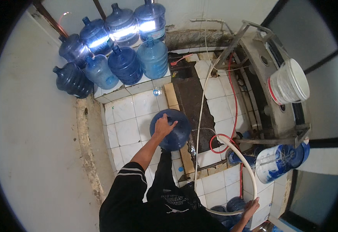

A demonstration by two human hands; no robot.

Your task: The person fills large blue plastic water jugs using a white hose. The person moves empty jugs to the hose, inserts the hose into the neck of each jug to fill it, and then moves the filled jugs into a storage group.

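A blue plastic water jug (177, 140) is in front of me on the white tiled floor, seen from above. My left hand (163, 126) reaches down onto its top, with thumb and forefinger around what looks like the neck. Part of the neck is hidden by that hand. At the lower right, my right hand (251, 206) holds a cream-white hose (251, 174). The hose loops up past a drain channel (190, 92) and bends back near my waist.
Several blue water jugs (125, 66) crowd a tiled ledge at upper left. A metal stand (253, 61) carries a white bucket (287, 82) on the right. Below it lies a paint-stained bucket (269, 165). A red hose (235, 107) crosses the floor. More jugs (235, 204) are beside my right hand.
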